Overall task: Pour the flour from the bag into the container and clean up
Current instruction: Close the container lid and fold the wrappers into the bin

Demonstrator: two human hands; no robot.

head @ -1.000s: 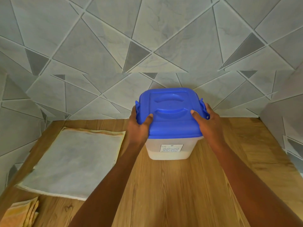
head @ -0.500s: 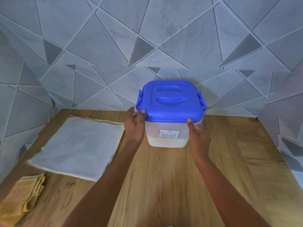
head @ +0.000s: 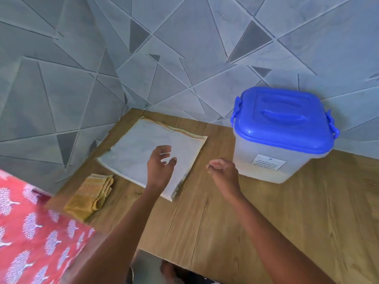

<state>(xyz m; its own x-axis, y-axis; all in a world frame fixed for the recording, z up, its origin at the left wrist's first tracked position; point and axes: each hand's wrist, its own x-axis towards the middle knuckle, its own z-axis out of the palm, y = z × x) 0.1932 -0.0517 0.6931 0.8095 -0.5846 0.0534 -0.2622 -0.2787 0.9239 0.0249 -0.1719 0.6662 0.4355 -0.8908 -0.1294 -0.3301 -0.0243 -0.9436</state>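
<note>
The clear plastic container with flour in its bottom stands on the wooden table near the wall, its blue lid clipped on. A flat, empty white flour bag lies on the table to its left. My left hand hovers over the bag's near right part, fingers spread and holding nothing. Between the bag and the container hangs my right hand, fingers loosely curled, empty, just left of the container.
A folded yellow cloth lies near the table's left front corner. Red patterned fabric fills the lower left beside the table. Grey tiled walls close in the table behind and on the left.
Both hands have let go of the container and drawn back to the left. The view has swung left, so the container now appears at the right.
</note>
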